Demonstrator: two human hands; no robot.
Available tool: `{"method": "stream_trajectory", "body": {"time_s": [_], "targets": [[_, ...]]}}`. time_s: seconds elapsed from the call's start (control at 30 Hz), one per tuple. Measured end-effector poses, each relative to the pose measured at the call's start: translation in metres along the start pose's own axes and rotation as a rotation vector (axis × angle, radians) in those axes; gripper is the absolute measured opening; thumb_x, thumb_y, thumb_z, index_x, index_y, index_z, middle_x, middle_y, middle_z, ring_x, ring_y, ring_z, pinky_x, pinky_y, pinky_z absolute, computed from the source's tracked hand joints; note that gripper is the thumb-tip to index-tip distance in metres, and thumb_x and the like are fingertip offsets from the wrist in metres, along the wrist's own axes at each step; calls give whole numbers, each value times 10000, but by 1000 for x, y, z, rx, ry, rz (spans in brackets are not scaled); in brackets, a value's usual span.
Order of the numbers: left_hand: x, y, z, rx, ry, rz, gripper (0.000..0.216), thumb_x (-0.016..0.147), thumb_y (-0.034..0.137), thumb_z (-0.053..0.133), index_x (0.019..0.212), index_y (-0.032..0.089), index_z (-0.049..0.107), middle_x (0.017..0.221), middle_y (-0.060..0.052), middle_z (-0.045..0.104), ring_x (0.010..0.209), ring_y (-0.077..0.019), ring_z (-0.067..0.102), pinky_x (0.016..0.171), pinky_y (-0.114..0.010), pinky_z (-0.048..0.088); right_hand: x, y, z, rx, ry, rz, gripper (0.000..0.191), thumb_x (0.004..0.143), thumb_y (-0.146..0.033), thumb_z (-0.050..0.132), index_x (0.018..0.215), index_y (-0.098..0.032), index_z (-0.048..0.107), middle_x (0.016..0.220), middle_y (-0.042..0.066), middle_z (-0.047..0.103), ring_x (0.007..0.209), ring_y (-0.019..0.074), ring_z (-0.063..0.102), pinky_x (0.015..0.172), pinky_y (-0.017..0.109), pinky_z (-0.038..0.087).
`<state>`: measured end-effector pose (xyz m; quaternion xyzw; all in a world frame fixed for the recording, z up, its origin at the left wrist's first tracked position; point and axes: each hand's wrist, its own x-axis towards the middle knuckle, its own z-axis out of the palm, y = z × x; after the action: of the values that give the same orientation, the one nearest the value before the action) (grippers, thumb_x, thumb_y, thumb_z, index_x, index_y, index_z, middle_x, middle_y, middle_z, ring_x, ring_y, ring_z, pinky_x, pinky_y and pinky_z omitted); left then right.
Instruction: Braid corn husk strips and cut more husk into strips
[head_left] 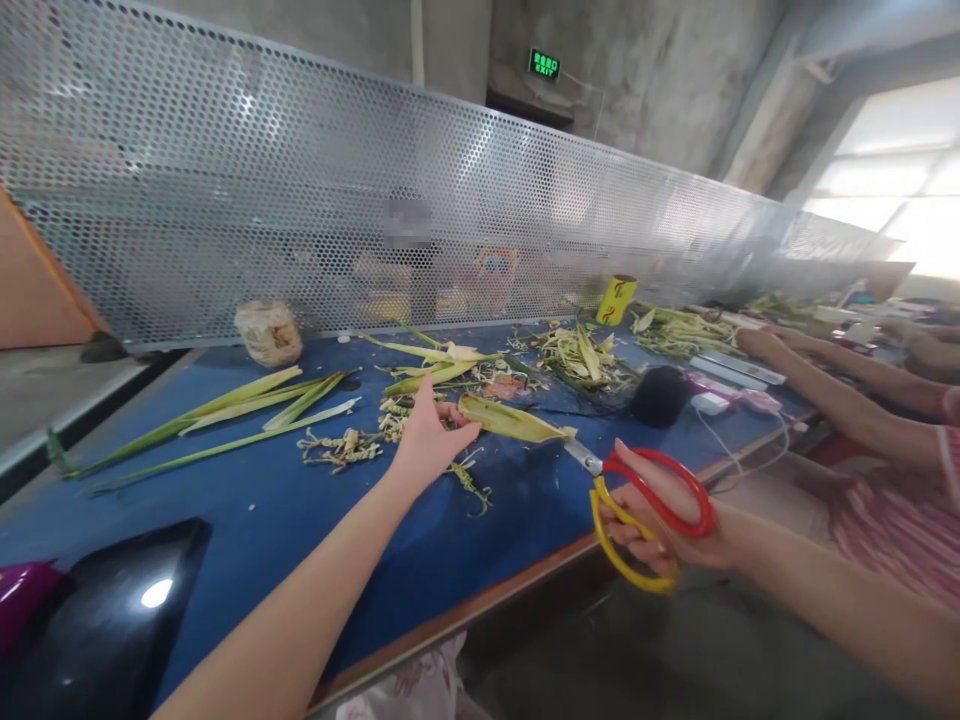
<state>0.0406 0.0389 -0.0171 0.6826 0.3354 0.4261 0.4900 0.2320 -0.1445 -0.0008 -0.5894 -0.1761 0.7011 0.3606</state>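
Note:
Pinched in my left hand (431,435) is one end of a yellow-green dried leaf piece (514,418), which looks like a husk. My right hand (652,510) grips a pair of scissors (634,480) with one red and one yellow handle. The blades point left and their tip meets the leaf's right end; whether they cut into it I cannot tell. Below and behind my left hand lie curled, braided-looking scraps (345,448) and more leaf strips (442,375). Long green leaves (247,400) are spread on the blue table (300,540) to the left.
A perforated metal screen (337,180) runs along the table's back. Near it stand a jar (268,333) and a yellow can (616,300). A scrap pile (577,355) and a black round object (661,396) are right of centre. A black tray-like panel (105,610) lies front left. Another person's arms (840,380) reach in at right.

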Motion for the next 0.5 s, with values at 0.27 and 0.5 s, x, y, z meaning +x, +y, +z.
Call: {"method": "stream_trajectory", "body": {"time_s": [0.27, 0.5], "targets": [[-2, 10, -2, -129, -67, -239, 1018, 539, 161, 711, 1372, 74, 132, 541, 80, 493, 579, -112, 523, 624, -258, 426, 13, -16, -7, 128, -236, 14, 816, 661, -796, 38, 752, -112, 474, 545, 25, 479, 473, 114, 485, 523, 250, 419], [0, 8, -3, -72, -15, -200, 1050, 521, 161, 716, 1370, 51, 108, 517, 96, 474, 535, -93, 493, 550, -218, 400, 21, -26, -15, 118, -93, -21, 717, 734, -740, 138, 668, -104, 462, 457, -58, 365, 306, -4, 273, 307, 104, 269]]}}
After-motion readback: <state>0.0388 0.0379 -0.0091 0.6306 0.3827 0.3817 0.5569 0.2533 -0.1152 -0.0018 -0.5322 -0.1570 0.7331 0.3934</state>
